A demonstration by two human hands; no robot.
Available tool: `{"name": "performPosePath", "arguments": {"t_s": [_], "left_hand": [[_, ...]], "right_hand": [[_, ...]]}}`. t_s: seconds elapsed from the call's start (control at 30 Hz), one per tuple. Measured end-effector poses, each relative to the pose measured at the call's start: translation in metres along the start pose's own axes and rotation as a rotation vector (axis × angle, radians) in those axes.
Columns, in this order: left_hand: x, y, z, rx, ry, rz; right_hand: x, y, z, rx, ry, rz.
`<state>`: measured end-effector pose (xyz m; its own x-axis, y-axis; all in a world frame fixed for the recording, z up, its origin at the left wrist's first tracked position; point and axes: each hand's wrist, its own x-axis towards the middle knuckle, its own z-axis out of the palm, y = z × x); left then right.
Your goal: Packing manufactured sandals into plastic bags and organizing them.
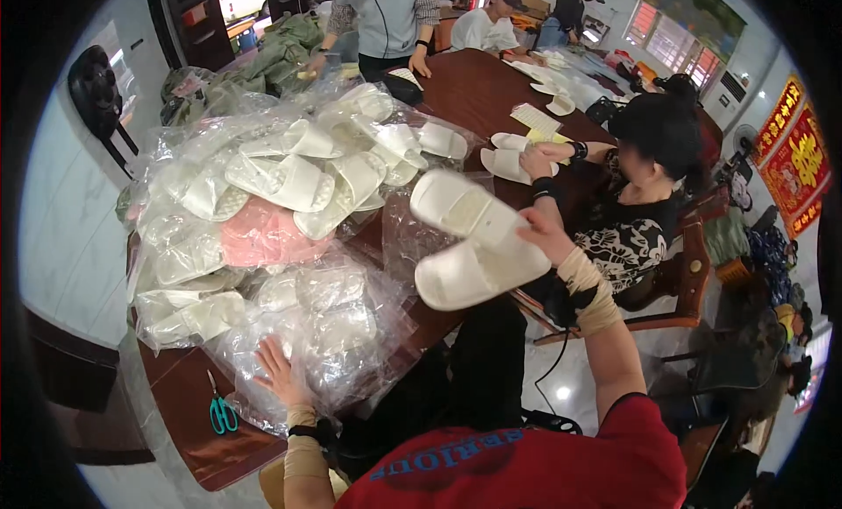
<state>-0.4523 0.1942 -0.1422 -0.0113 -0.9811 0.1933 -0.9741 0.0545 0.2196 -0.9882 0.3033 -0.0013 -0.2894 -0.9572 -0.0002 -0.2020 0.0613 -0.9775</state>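
My right hand [545, 235] grips a pair of white slide sandals [469, 237] by one end. They are raised beyond the table's near right side, fanned apart at the other end. Fingers spread, my left hand [282, 377] rests flat on a clear plastic bag [346, 333] at the near edge of the table. Pale shapes show through that bag, too blurred by the film to make out. Beyond it lies a heap of white slide sandals [281, 180] on and among clear plastic, with a pink item [272, 231] under them.
Teal-handled scissors [221, 412] lie on the brown table [189, 439], left of my left hand. A seated co-worker [649, 184] at the right handles another pair of white slides [507, 162]. A standing person [386, 26] is at the far side. Green bundles [281, 57] sit behind the heap.
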Motion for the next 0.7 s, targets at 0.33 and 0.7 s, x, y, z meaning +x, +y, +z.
{"name": "performPosePath", "arguments": {"t_s": [0.33, 0.7], "left_hand": [[-0.002, 0.001, -0.001, 0.050, -0.057, -0.005], [0.003, 0.014, -0.006, 0.078, -0.068, -0.027]], "right_hand": [[0.081, -0.020, -0.007, 0.313, 0.069, 0.012], [-0.072, 0.023, 0.126, -0.516, -0.193, -0.156]]}}
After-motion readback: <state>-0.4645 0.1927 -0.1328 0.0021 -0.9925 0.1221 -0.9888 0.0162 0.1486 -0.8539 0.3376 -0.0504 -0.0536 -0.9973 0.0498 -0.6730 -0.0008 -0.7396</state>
